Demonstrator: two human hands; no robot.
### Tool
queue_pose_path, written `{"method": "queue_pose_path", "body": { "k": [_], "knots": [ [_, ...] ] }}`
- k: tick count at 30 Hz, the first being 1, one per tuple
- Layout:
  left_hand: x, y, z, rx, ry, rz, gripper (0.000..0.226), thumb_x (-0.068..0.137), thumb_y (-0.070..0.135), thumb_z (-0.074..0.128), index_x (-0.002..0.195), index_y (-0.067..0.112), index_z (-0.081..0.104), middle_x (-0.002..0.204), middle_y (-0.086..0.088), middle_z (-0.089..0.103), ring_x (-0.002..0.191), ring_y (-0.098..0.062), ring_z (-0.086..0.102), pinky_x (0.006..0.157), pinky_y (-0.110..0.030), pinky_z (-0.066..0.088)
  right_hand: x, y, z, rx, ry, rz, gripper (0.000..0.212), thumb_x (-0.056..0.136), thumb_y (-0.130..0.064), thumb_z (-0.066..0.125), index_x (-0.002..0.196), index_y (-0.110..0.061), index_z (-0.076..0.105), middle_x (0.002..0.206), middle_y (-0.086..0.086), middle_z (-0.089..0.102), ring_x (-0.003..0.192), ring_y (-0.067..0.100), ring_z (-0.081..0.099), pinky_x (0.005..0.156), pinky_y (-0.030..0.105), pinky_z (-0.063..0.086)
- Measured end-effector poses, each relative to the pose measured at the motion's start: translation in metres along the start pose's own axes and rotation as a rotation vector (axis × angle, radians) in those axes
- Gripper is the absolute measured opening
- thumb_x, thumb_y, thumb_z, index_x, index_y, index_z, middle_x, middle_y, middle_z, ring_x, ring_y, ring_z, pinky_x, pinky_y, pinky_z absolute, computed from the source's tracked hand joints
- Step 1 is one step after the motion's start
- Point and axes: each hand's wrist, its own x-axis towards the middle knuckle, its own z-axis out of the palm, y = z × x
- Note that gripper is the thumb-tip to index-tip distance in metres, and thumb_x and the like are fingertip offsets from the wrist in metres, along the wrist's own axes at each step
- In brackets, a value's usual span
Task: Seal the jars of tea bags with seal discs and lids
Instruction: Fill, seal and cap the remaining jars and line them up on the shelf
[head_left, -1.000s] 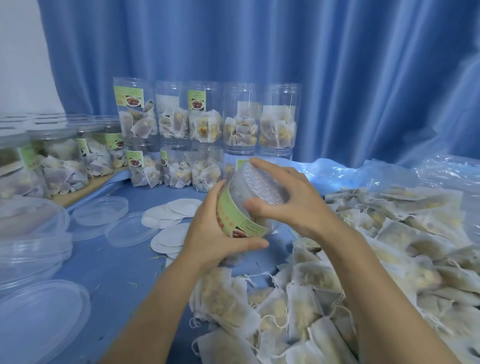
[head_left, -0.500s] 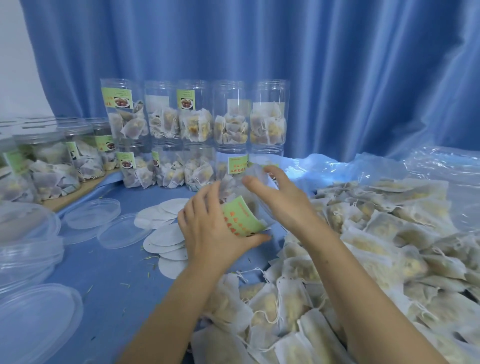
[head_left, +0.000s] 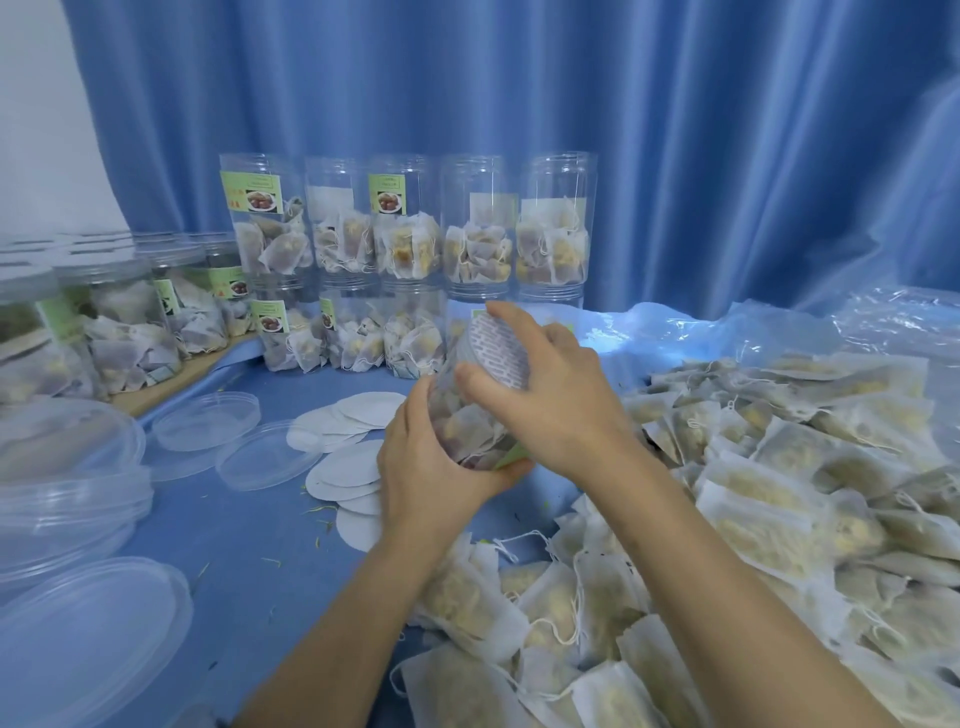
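I have the jar (head_left: 470, 415) of tea bags held tilted above the middle of the blue tabletop (head_left: 249, 525), a printed seal disc (head_left: 497, 349) over its mouth. My left hand (head_left: 434, 467) is wrapped round its lower body, and my right hand (head_left: 550, 395) is curled over the disc end. Loose white discs (head_left: 345, 470) and clear lids (head_left: 265, 454) lie just left. Stacked filled jars (head_left: 410, 228) stand far behind, and a heap of tea bags (head_left: 779, 499) spreads right.

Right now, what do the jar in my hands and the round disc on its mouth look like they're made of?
Jar: clear, glossy plastic by the look, since the tea bags show through its wall. Seal disc: probably thin paper or foil liner, matte white with rows of printed marks; which one is unclear.
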Motion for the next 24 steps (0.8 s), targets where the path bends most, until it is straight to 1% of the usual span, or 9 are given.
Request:
{"method": "queue_pose_path", "body": {
  "k": [4,6,8,10,12,17,19,21,24],
  "knots": [
    [0.003,0.007,-0.004,-0.126,0.027,-0.049,0.109,0.032,0.049,0.085,0.127,0.023,0.040,0.123,0.003,0.055,0.115,-0.016,0.054,0.089,-0.035,0.049,-0.004,-0.002,-0.006,0.160,0.036,-0.088,0.089,0.061,-0.069,0.067,0.140,-0.045,0.032,0.142,-0.008,0.033,0.134,0.008,0.028,0.111,0.032,0.028],
    [0.006,0.012,-0.011,-0.217,0.045,-0.089,0.108,0.029,0.051,0.084,0.125,0.026,0.042,0.119,0.007,0.059,0.109,-0.012,0.058,0.085,-0.031,0.050,-0.005,-0.004,-0.014,0.316,0.076,-0.156,0.102,0.053,-0.057,0.082,0.139,-0.043,0.030,0.140,-0.017,0.031,0.130,0.000,0.031,0.108,0.023,0.028],
    [0.010,0.020,-0.018,-0.295,0.037,-0.109,0.103,0.027,0.053,0.081,0.119,0.025,0.045,0.112,0.007,0.063,0.102,-0.013,0.062,0.081,-0.032,0.053,-0.005,-0.008,-0.017,0.471,0.101,-0.135,0.111,0.049,-0.050,0.087,0.141,-0.040,0.025,0.133,-0.025,0.038,0.125,-0.002,0.040,0.105,0.022,0.034],
    [0.012,0.032,-0.027,-0.310,0.007,-0.111,0.103,0.026,0.053,0.078,0.118,0.024,0.045,0.109,0.004,0.064,0.099,-0.015,0.063,0.082,-0.038,0.054,-0.005,-0.016,-0.015,0.611,0.111,-0.111,0.095,0.051,-0.048,0.087,0.133,-0.036,0.040,0.118,-0.030,0.056,0.110,-0.009,0.052,0.092,0.012,0.043],
    [0.014,0.044,-0.041,-0.258,-0.015,-0.082,0.105,0.024,0.056,0.078,0.119,0.027,0.044,0.109,0.011,0.063,0.097,-0.006,0.062,0.082,-0.030,0.052,-0.008,-0.024,-0.013,0.719,0.154,-0.129,0.073,0.050,-0.051,0.083,0.117,-0.039,0.055,0.104,-0.031,0.064,0.096,-0.014,0.058,0.077,0.004,0.045],
    [0.017,0.066,-0.112,0.000,-0.145,-0.011,0.104,0.024,0.058,0.082,0.117,0.036,0.041,0.111,0.023,0.059,0.100,0.006,0.057,0.081,-0.018,0.047,-0.019,-0.055,0.000,0.912,0.199,-0.132,0.078,0.045,-0.058,0.077,0.116,-0.033,0.056,0.108,-0.019,0.067,0.101,-0.004,0.062,0.086,0.024,0.050],
    [0.012,0.069,-0.146,0.148,-0.160,0.002,0.099,0.025,0.056,0.085,0.114,0.039,0.045,0.107,0.028,0.060,0.095,0.015,0.055,0.073,-0.009,0.045,-0.027,-0.073,0.011,0.916,0.151,-0.184,0.081,0.046,-0.055,0.080,0.120,-0.035,0.053,0.111,-0.020,0.065,0.105,-0.002,0.061,0.089,0.028,0.050],
    [0.003,0.067,-0.179,0.251,-0.111,-0.008,0.094,0.028,0.051,0.089,0.113,0.037,0.052,0.105,0.026,0.063,0.096,0.008,0.058,0.075,-0.014,0.046,-0.034,-0.092,0.021,0.904,0.067,-0.276,0.082,0.050,-0.049,0.082,0.124,-0.037,0.049,0.116,-0.021,0.063,0.110,0.001,0.059,0.093,0.030,0.049],
    [-0.014,0.061,-0.227,0.291,0.005,-0.044,0.097,0.030,0.047,0.091,0.118,0.033,0.054,0.111,0.019,0.063,0.102,-0.003,0.059,0.086,-0.025,0.049,-0.037,-0.127,0.035,0.940,-0.090,-0.397,0.083,0.053,-0.040,0.084,0.127,-0.039,0.047,0.122,-0.021,0.060,0.116,-0.001,0.055,0.094,0.021,0.047]
  ]
}}
